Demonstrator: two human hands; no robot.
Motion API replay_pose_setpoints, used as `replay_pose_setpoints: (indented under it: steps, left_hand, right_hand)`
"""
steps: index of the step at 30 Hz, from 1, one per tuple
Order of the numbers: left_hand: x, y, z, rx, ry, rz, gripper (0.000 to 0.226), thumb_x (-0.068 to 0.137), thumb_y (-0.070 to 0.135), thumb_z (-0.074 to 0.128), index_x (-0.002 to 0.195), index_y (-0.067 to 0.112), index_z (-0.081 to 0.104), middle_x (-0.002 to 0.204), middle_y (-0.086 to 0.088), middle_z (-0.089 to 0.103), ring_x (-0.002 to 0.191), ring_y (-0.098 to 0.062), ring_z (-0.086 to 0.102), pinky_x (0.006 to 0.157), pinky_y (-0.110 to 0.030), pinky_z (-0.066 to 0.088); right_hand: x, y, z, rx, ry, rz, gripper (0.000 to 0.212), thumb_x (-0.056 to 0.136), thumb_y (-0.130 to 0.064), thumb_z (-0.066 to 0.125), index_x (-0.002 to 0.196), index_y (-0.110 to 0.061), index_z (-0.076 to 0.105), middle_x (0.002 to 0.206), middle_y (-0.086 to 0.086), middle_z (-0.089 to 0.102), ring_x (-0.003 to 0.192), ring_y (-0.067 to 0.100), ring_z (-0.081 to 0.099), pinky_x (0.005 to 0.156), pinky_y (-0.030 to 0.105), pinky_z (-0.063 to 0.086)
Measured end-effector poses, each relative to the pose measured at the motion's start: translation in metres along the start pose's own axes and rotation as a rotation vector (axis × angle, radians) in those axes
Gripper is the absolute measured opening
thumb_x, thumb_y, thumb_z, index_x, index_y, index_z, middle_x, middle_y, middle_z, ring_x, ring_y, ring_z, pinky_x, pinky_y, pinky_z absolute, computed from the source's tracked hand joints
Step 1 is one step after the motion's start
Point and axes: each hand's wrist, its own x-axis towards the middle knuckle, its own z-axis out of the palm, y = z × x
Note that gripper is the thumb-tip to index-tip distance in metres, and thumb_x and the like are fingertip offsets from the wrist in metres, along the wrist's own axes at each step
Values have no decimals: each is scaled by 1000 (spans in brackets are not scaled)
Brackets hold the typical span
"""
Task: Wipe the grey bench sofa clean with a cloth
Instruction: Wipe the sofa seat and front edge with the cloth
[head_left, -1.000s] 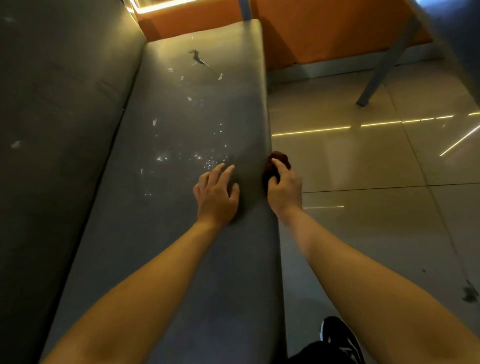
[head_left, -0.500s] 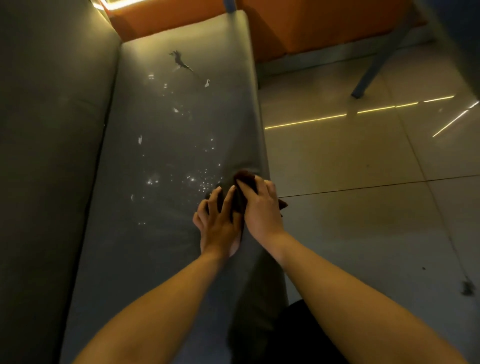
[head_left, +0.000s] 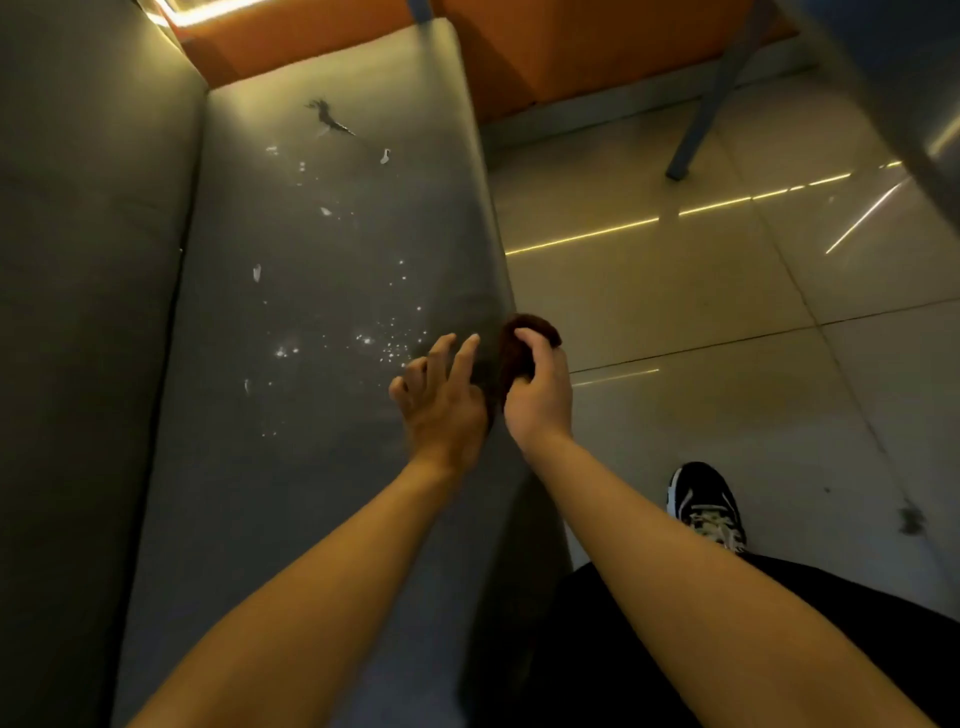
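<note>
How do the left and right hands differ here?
The left hand lies fingers spread on the bench sofa, holding nothing; the right hand curls round the dark cloth. The left hand is on the seat top, the right hand at its front edge. Both are bare, side by side.

The right hand (head_left: 540, 402) grips a dark cloth (head_left: 522, 340) at the front edge of the grey bench sofa (head_left: 311, 493). The left hand (head_left: 441, 408) rests beside it, fingers spread, near pale specks (head_left: 389, 348).

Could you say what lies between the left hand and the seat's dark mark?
Head view: white crumbs and flecks scattered over the grey seat, between left hand and dark mark.
</note>
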Motion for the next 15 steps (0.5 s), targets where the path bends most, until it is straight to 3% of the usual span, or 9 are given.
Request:
replay_pose_setpoints:
  steps: [5, 8, 12, 15]
  left_hand:
    - [16, 36, 13, -112, -15, -60, 56, 93, 45, 22, 145, 37, 41, 149, 5, 33, 127, -22, 29, 109, -46, 24]
    - [13, 34, 21, -107, 44, -57, 52, 96, 42, 26, 146, 37, 41, 148, 6, 34, 128, -21, 29, 110, -45, 23]
    - [14, 38, 24, -94, 58, -91, 51, 96, 40, 27, 145, 37, 40, 148, 5, 34, 129, -23, 31, 111, -46, 24]
    - [12, 38, 23, -106, 57, -89, 53, 94, 41, 25, 145, 37, 41, 148, 5, 35, 128, -24, 32, 110, -46, 25]
  right_hand:
    - [58, -11, 1, 387, -83, 300, 52, 100, 1, 39, 139, -30, 52, 138, 4, 54, 125, 24, 52, 107, 40, 48]
    - [86, -3, 0, 593, -208, 483, 41, 105, -14, 39, 140, -32, 52, 132, 7, 60, 117, 31, 60, 100, 50, 54]
    - [80, 17, 8, 550, -299, 581, 41, 100, -46, 43, 135, -31, 57, 125, 6, 67, 111, 26, 65, 101, 45, 53]
    - [80, 48, 20, 415, -261, 606, 53, 84, -53, 44, 127, -29, 62, 123, 7, 68, 105, 25, 67, 97, 43, 55]
